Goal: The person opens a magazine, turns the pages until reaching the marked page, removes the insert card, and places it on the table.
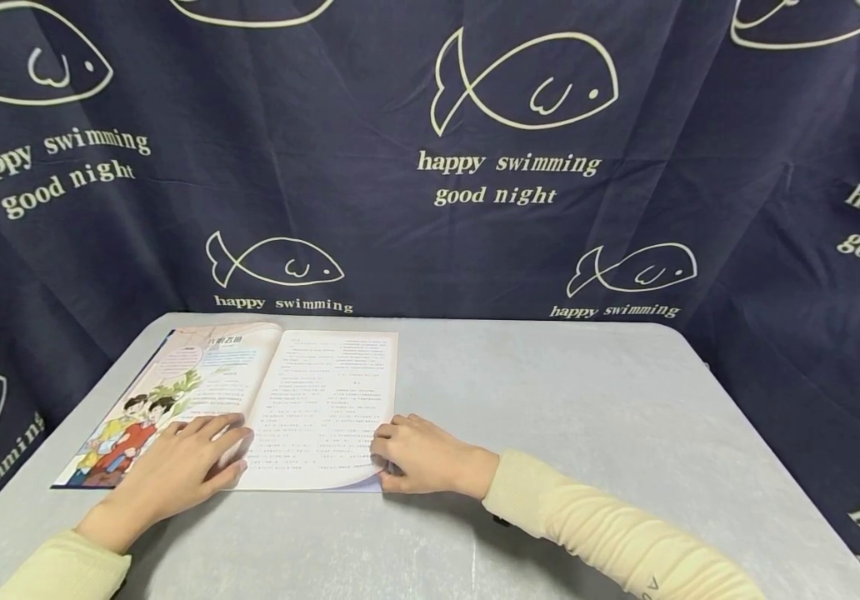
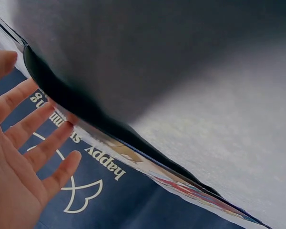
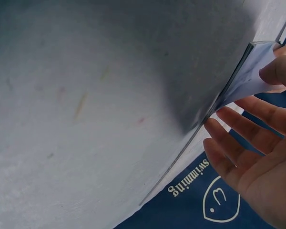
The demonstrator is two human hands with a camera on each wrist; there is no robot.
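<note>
An open magazine (image 1: 332, 400) lies on the left part of the table, its left page illustrated with figures in yellow and red, its right page filled with text. My left hand (image 1: 193, 462) rests across the lower part of the left page, near the fold. In the left wrist view, that hand (image 2: 28, 152) has its fingers spread, their tips at the magazine's edge. At the lower right corner, my right hand (image 1: 426, 457) pinches the page, which curls up there. In the right wrist view, the thumb of the right hand (image 3: 262, 152) lies against the raised page corner (image 3: 250, 76).
The grey table (image 1: 587, 450) extends to the right of the magazine. Behind it hangs a dark blue curtain (image 1: 385, 150) printed with white fish and lettering, also along both sides.
</note>
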